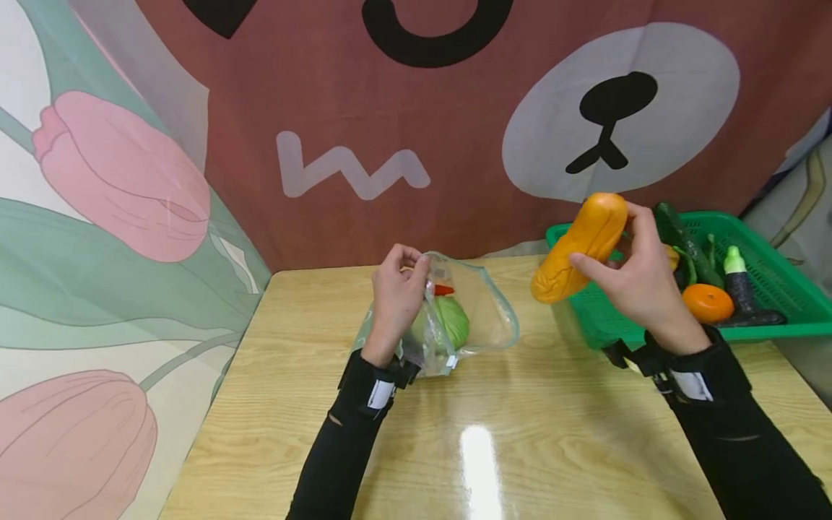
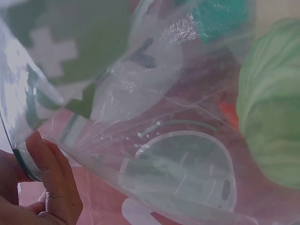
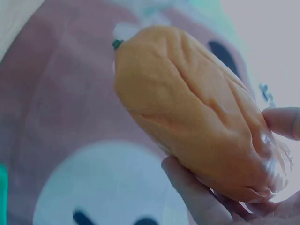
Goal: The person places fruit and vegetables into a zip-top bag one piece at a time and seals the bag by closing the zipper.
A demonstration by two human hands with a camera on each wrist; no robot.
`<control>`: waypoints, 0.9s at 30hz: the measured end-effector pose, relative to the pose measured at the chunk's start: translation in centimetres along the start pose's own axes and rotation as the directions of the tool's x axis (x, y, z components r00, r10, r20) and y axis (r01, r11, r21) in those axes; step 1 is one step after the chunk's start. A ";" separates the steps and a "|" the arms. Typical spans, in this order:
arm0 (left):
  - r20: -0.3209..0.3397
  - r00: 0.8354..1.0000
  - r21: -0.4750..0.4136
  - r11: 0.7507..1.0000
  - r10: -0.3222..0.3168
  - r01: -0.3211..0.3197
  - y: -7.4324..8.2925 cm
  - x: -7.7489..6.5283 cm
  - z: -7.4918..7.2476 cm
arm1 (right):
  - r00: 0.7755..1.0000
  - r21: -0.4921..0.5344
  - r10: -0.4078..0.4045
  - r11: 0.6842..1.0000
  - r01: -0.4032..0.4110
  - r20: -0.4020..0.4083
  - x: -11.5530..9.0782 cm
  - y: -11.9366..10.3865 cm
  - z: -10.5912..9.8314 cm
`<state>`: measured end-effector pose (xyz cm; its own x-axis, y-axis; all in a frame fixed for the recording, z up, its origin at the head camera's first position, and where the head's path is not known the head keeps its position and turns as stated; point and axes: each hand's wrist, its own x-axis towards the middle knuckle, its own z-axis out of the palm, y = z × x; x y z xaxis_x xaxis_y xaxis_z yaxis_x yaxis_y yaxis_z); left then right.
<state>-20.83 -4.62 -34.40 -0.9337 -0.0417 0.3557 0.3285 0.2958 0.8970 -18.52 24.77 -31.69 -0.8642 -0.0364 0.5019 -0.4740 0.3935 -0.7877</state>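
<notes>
My left hand [image 1: 398, 292] pinches the rim of a clear plastic zip bag [image 1: 487, 318] with a pale green edge. Inside the bag are a green cabbage [image 1: 451, 322] and something red [image 1: 444, 289], mostly hidden. The left wrist view looks through the film at the cabbage [image 2: 272, 103], with the left hand [image 2: 51, 183] at the bag's edge. To the right of the bag, in the air, my right hand [image 1: 640, 282] grips a long orange squash [image 1: 581, 248] between thumb and fingers. A small green stem tip shows on the squash [image 3: 187, 108] in the right wrist view.
A green plastic basket [image 1: 789, 271] stands at the table's right, behind the right hand. It holds an orange fruit [image 1: 708, 302], a dark eggplant [image 1: 741, 289], a cucumber [image 1: 682, 235] and other produce. A printed cloth [image 1: 351, 87] hangs behind the wooden table [image 1: 292, 404].
</notes>
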 end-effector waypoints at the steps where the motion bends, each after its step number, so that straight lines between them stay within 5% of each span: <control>1: 0.000 1.000 0.000 1.000 -0.003 0.003 0.0 0.0 0.0 | 1.000 0.050 -0.013 0.999 0.011 0.022 -0.2 -0.2 0.7; 8: 0.006 1.000 -0.018 1.000 -0.012 0.012 0.0 0.1 0.1 | 0.987 0.233 -0.028 0.972 -0.009 0.155 -0.9 -0.9 4.8; 16: 0.001 1.000 -0.014 1.000 -0.013 0.013 0.0 0.1 0.2 | 0.953 0.164 0.034 0.983 -0.087 0.302 -1.0 -0.7 9.3; 27: -0.004 1.000 -0.011 1.000 -0.012 0.012 0.3 0.0 0.3 | 0.924 0.136 0.112 0.976 -0.173 0.366 -1.3 0.5 14.0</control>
<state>-20.82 -4.19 -34.18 -0.9371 -0.0492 0.3457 0.3185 0.2852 0.9040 -20.01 12.21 -37.75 -0.9134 -0.3257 0.2442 -0.3362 0.2653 -0.9036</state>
